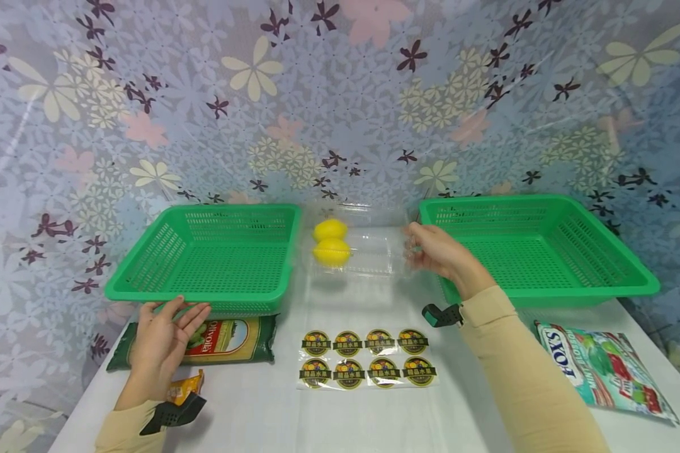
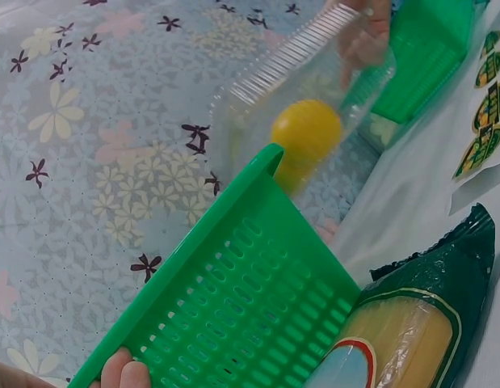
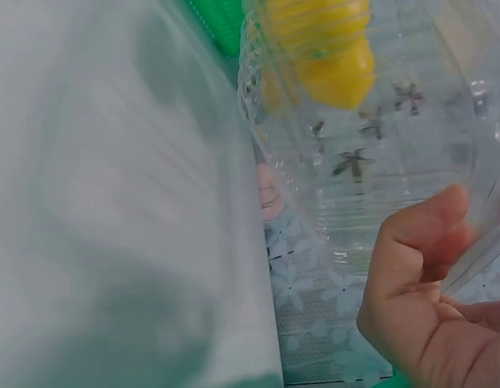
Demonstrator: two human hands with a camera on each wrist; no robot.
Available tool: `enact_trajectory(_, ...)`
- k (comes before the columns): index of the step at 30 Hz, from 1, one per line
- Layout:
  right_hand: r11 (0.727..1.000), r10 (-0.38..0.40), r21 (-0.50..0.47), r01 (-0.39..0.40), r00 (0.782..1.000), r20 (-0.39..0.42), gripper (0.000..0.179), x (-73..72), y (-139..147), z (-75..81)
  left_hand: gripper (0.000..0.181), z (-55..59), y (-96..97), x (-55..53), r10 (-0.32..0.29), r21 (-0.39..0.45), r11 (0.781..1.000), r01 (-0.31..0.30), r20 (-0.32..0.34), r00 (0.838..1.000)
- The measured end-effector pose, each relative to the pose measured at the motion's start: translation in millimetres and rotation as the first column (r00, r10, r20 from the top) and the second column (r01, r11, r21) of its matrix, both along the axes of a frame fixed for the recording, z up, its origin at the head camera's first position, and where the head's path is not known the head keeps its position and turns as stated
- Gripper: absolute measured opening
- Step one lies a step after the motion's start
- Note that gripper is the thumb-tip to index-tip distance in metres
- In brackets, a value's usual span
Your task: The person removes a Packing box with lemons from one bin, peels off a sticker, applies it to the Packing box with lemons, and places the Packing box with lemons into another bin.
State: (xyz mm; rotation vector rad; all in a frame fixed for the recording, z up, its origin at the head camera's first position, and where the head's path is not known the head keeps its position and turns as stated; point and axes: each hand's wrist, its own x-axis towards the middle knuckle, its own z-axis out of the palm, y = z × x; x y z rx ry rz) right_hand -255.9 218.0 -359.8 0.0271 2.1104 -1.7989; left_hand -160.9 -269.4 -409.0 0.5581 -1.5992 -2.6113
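Observation:
My left hand (image 1: 160,336) grips the front rim of the left green basket (image 1: 221,296); in the left wrist view two fingertips (image 2: 124,373) press its outer wall below the rim. Between the two baskets, at the back, is a clear plastic container (image 1: 376,255). Two yellow lemons (image 1: 332,253) lie at its left end. Its right end is held by my right hand (image 1: 442,255), thumb and fingers pinching the thin plastic edge, as the right wrist view also shows. Part of the left hand is cut off in its own wrist view.
Another green basket (image 1: 544,292) stands on the right. A sheet of round fruit stickers (image 1: 368,358) lies at the middle front. Before the left basket are a pasta bag (image 1: 232,340) and a small orange packet (image 1: 186,387). A FOX'S candy bag (image 1: 612,368) lies front right.

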Motion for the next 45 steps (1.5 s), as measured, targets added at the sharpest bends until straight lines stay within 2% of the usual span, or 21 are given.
enact_trajectory(7,1.000,-0.001,0.028,0.001,1.000,0.016,0.058,-0.5,-6,-8.7,0.037,-1.7,0.0,-1.1,0.004,0.002,1.000,-0.004,0.016,1.000)
enact_trajectory(11,1.000,-0.022,-0.010,0.022,0.999,0.031,0.053,-0.6,-10,-14.8,0.034,-2.6,-0.5,-0.3,-0.006,0.009,1.000,0.006,-0.010,1.000)
enact_trajectory(15,0.998,-0.029,-0.046,0.031,0.999,0.046,0.056,1.2,-16,-20.5,0.030,-2.8,-0.5,0.0,-0.007,0.014,1.000,0.008,-0.026,1.000)
enact_trajectory(22,0.991,-0.111,-0.071,0.115,0.992,0.059,0.061,6.3,-23,-27.5,0.030,-1.3,1.5,-0.4,0.010,0.021,1.000,-0.010,-0.019,1.000)
enact_trajectory(27,0.986,-0.140,-0.084,0.147,0.987,0.085,0.062,8.8,-23,-26.2,0.027,-1.2,2.4,-0.5,0.018,0.016,1.000,-0.018,-0.016,1.000)
enact_trajectory(37,0.992,-0.123,-0.013,0.125,0.989,0.082,0.061,4.1,-18,-20.9,0.029,-2.1,1.8,-2.0,0.016,0.037,0.999,-0.016,-0.008,1.000)
enact_trajectory(45,0.995,-0.058,0.084,0.053,0.997,0.059,0.064,3.1,-17,-11.9,0.035,-2.6,1.5,-1.6,0.013,0.040,0.999,-0.012,-0.011,1.000)
